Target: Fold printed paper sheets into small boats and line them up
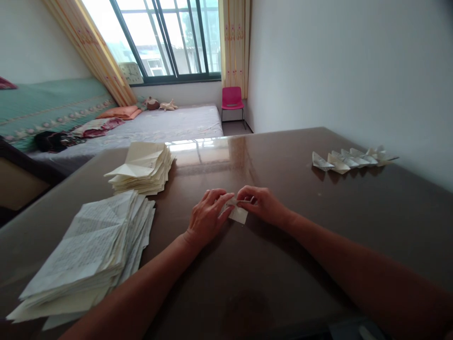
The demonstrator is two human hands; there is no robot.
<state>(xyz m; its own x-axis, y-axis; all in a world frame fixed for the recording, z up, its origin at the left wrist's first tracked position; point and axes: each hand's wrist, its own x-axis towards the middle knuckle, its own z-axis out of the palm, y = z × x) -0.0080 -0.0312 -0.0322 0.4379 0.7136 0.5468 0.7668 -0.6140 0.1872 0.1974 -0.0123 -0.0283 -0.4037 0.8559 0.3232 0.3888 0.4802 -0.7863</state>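
Observation:
A small piece of folded paper [239, 215] is held low over the middle of the brown table [283, 283]. My left hand [211, 210] pinches its left side between thumb and fingers. On the opposite side my right hand [260, 203] grips it, fingers bent and thumb pressed in. The fingers hide the upper part of the paper, so its full shape cannot be made out. To the far right stands a row of several folded paper boats [348, 159], apart from both hands.
Printed sheets lie in a creased stack [81, 241] at the left, beside my left forearm. Behind it is a stack of cream paper [145, 163]. A white wall [336, 71] borders the table's right side. Beyond are a bed [184, 123] and a pink chair [232, 99].

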